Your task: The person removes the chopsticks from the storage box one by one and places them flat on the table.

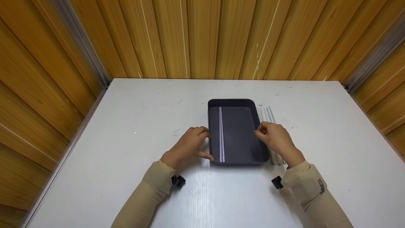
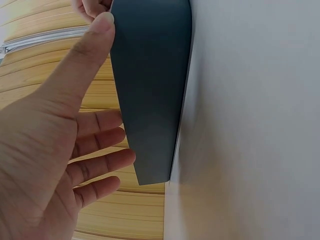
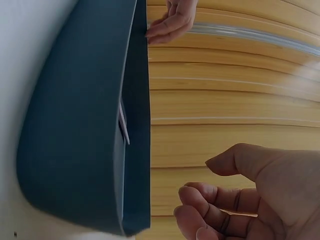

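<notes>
A dark, shallow rectangular tray [image 1: 240,133] rests on the white table. Two thin, pale metallic chopsticks [image 1: 221,136] lie lengthwise inside it near the left wall, their far ends close together. At the tray's left side is my left hand [image 1: 190,144], thumb and fingers spread and touching the rim; in the left wrist view, the thumb [image 2: 85,55] lies against the rim. Above the tray's right rim hovers my right hand [image 1: 275,136], its fingers loosely bent. The right wrist view shows nothing between that hand's thumb and fingers [image 3: 220,200].
Several thin, silvery chopsticks [image 1: 270,115] lie side by side on the table just right of the tray, partly hidden under the right hand. Wood-patterned panels [image 1: 202,38] stand behind the table [image 1: 152,104] and along both its sides.
</notes>
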